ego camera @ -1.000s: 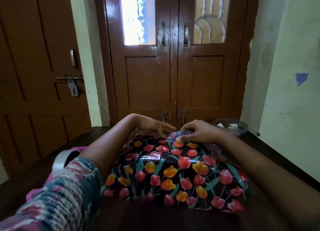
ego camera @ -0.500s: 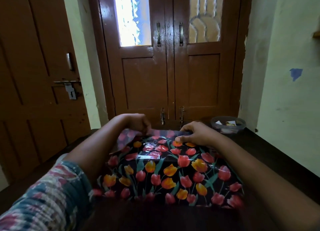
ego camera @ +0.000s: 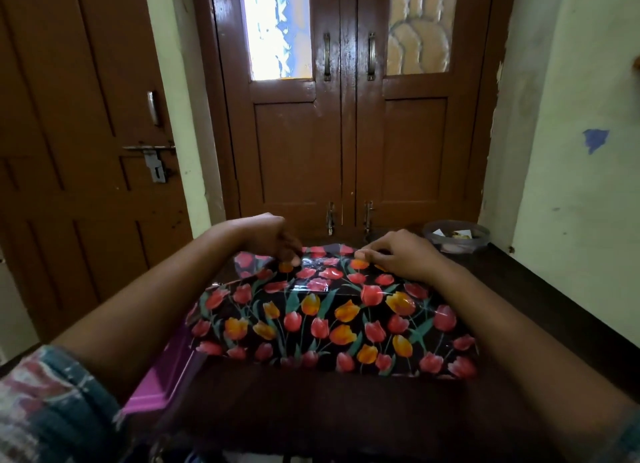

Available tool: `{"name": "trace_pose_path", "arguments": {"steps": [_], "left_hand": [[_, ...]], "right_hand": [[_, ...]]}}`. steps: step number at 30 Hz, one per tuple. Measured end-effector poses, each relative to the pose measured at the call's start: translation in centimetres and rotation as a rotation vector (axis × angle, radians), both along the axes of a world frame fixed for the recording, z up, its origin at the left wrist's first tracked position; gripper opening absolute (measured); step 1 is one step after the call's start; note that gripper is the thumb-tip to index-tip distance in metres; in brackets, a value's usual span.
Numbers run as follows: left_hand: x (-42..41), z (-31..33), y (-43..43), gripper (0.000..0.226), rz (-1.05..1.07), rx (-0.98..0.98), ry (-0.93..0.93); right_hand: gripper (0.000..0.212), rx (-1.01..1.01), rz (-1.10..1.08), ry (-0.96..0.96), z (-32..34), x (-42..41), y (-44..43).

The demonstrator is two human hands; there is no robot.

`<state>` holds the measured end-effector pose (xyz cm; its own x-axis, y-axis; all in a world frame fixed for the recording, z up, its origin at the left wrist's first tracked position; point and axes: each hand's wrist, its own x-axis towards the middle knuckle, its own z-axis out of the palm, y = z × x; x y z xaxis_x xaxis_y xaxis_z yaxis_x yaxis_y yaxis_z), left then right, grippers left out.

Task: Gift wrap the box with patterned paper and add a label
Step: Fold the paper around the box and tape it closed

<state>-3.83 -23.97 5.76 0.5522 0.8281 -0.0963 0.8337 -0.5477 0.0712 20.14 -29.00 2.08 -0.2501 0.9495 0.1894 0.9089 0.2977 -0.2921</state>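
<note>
The box [ego camera: 332, 324] lies on the dark table, covered in glossy black paper with red and orange tulips. My left hand [ego camera: 277, 240] is at its far left top edge, fingers curled down, fingertips pressing a shiny clear tape strip [ego camera: 311, 265] onto the paper. My right hand [ego camera: 398, 254] rests on the far right of the top, fingers bent, fingertips pressing the paper fold down. A loose paper flap [ego camera: 246, 260] sticks out at the far left corner.
A purple tray [ego camera: 152, 390] lies at the box's left, under my left forearm. A round clear container [ego camera: 457, 235] with small items stands at the table's far right corner. Brown double doors stand right behind the table, a wall on the right.
My left hand has curled and shifted back to the far edge, then come down on the tape. The right hand has stayed on the fold. The camera moved closer.
</note>
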Motion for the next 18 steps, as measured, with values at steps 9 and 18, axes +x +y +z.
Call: {"name": "trace_pose_path", "arguments": {"steps": [9,18], "left_hand": [[-0.4,-2.0,-3.4,0.033,0.045,0.13,-0.132],[-1.7,-1.7,-5.7,0.03,0.087,0.351,-0.206]], "right_hand": [[0.104,-0.349,0.079,-0.137,0.9,0.2,-4.1],[0.11,-0.011,0.101,-0.29,1.2,-0.4,-5.8]]}}
